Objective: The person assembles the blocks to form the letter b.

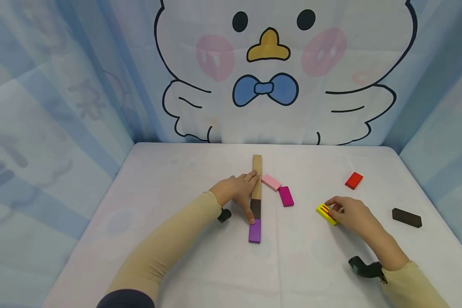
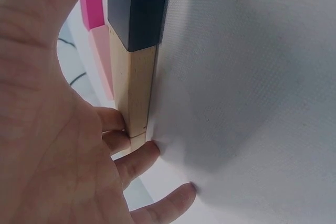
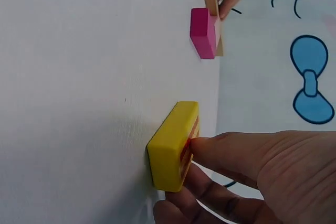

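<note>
My left hand (image 1: 238, 190) spreads along a straight row of blocks, touching its left side. From far to near, the row has two plain wooden blocks (image 1: 257, 163), a dark block (image 1: 256, 209) and a purple block (image 1: 255, 233). In the left wrist view, fingertips (image 2: 152, 149) rest against the plain wood and the white cloth. My right hand (image 1: 356, 218) pinches a yellow block (image 3: 165, 153) with red marks; the thumb lies on its marked face. The yellow block is low over the table, right of the row.
Close to the row's right side lie a pink block (image 1: 271, 182) and a magenta block (image 1: 286, 196), end to end at an angle. A red block (image 1: 354, 181) and a dark brown block (image 1: 407, 217) lie farther right. A patterned curtain (image 1: 269, 122) hangs behind the table (image 1: 185, 171).
</note>
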{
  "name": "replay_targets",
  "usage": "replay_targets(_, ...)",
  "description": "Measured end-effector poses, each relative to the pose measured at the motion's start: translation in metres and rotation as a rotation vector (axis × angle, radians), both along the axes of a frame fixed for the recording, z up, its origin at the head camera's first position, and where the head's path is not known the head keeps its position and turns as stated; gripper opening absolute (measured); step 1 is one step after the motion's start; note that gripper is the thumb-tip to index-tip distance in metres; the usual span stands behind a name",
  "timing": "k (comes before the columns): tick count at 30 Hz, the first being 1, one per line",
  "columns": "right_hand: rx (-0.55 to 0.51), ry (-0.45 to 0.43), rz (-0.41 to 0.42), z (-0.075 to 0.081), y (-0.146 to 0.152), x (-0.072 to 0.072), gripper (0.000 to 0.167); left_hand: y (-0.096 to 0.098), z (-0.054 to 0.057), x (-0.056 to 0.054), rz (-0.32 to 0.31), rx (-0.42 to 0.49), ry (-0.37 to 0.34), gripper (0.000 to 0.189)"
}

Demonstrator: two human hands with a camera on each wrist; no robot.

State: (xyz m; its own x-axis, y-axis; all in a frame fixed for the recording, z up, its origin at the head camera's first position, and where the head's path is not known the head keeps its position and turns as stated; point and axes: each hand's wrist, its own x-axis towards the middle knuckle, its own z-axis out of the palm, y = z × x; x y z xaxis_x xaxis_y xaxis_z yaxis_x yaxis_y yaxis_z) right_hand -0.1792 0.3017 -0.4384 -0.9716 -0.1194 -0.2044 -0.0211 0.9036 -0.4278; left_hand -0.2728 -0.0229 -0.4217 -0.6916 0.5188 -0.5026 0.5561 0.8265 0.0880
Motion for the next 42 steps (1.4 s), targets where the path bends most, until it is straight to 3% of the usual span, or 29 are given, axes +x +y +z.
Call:
replay_targets(17, -0.070, -0.049, 0.037, -0.005, -0.034, 0.001, 0.038, 0.000, -0.001, 0.000, 0.002, -0.009, 0.003, 0.148)
replay_targets(42, -0.083, -0.008, 0.012, -0.011, -0.063, 0.000, 0.037, 0.001, -0.001, 0.000, -0.002, -0.016, 0.015, 0.148)
